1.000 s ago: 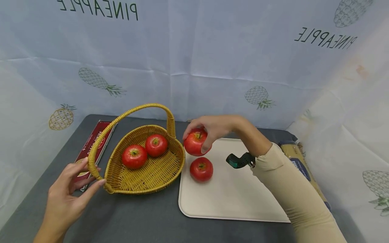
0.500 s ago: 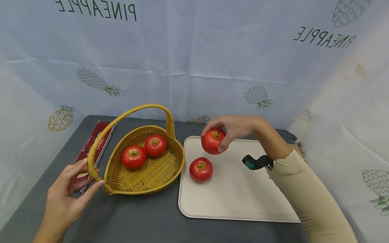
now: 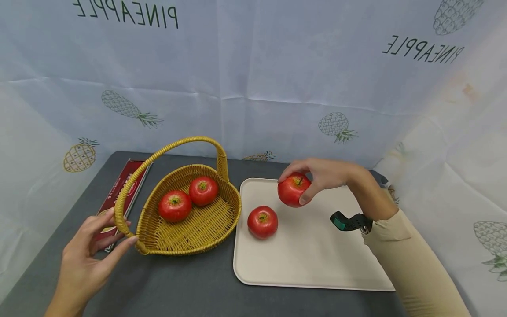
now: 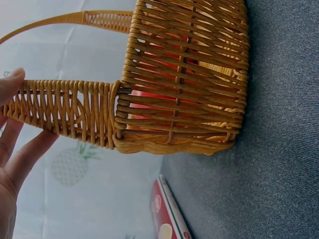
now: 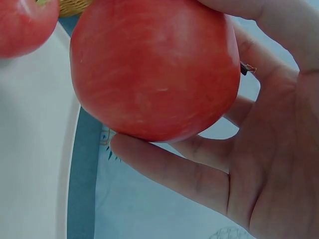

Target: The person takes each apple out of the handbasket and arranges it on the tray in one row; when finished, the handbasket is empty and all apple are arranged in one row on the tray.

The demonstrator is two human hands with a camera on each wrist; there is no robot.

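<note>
A red apple point(image 3: 292, 190) is gripped by my right hand point(image 3: 326, 176), thumb on the near side, over the back part of a cream tray point(image 3: 317, 255). The right wrist view shows that apple point(image 5: 154, 69) large, its stem toward the palm. Another red apple point(image 3: 262, 222) rests on the tray's left part. To the left stands a yellow wicker basket point(image 3: 198, 229) with two apples point(image 3: 174, 206) inside. My left hand point(image 3: 89, 255) pinches the base of the basket's handle point(image 3: 126, 189) on its left side. In the left wrist view, fingers point(image 4: 30, 154) and thumb touch the woven handle point(image 4: 65, 107).
A flat red package point(image 3: 123, 180) lies behind the left hand, partly hidden by the handle. The dark grey table point(image 3: 190, 281) ends at a white curtain point(image 3: 253, 79) printed with pineapples. A black band point(image 3: 350, 221) sits on the right wrist.
My right hand has carried its apple from beside the basket's right rim rightward over the tray, dipping slightly lately. The left hand and basket stay in place.
</note>
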